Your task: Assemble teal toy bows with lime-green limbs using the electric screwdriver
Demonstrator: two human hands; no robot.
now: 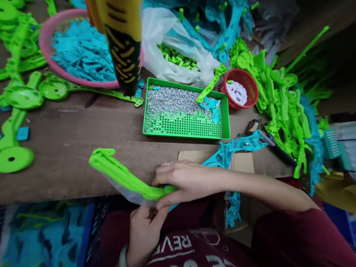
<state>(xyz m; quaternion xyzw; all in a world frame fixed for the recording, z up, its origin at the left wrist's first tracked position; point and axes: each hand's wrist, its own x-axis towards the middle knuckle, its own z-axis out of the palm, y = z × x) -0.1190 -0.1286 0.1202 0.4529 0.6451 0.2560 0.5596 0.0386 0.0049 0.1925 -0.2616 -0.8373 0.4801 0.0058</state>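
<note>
My right hand (183,180) is closed round one end of a long green plastic part (118,175) at the table's front edge. The part slopes up to the left over the wood. My left hand (146,230) is below it, near my lap, fingers curled at the edge of a thin clear plastic bag (125,195) under the part. A teal plastic piece (232,149) lies just right of my right wrist on a piece of cardboard (243,162).
A green tray (187,126) of small metal screws sits ahead. A yellow-black tool (123,40) hangs over a pink basket (45,41) of teal parts. A small red basket (248,82), a white bag (165,27) and heaps of green parts (277,95) lie around.
</note>
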